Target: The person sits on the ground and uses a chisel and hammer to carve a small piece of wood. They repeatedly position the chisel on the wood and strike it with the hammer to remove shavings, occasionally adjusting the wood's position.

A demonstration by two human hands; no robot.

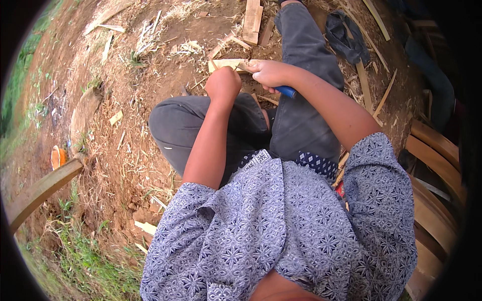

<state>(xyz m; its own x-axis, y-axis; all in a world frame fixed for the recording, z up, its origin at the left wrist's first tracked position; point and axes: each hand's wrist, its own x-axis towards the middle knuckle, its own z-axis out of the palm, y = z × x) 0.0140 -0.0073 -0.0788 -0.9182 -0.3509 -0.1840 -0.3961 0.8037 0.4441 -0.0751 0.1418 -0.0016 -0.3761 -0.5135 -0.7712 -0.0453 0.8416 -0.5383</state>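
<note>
The right hand [268, 74] has its fingers wrapped around a blue handle [286, 91] — its end beside them. The left hand [224, 83] curls (how tightly, I cannot tell) — a pale board [227, 64] just beyond its fingers.

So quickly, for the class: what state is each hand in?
Left hand: closed; what it holds can't be told.
Right hand: closed on a blue-handled tool.

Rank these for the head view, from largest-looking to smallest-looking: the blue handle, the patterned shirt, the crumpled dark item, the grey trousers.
1. Patterned shirt
2. Grey trousers
3. Crumpled dark item
4. Blue handle
The shirt's nearness to the camera enlarges it, so its true size against the trousers is unsure.
</note>
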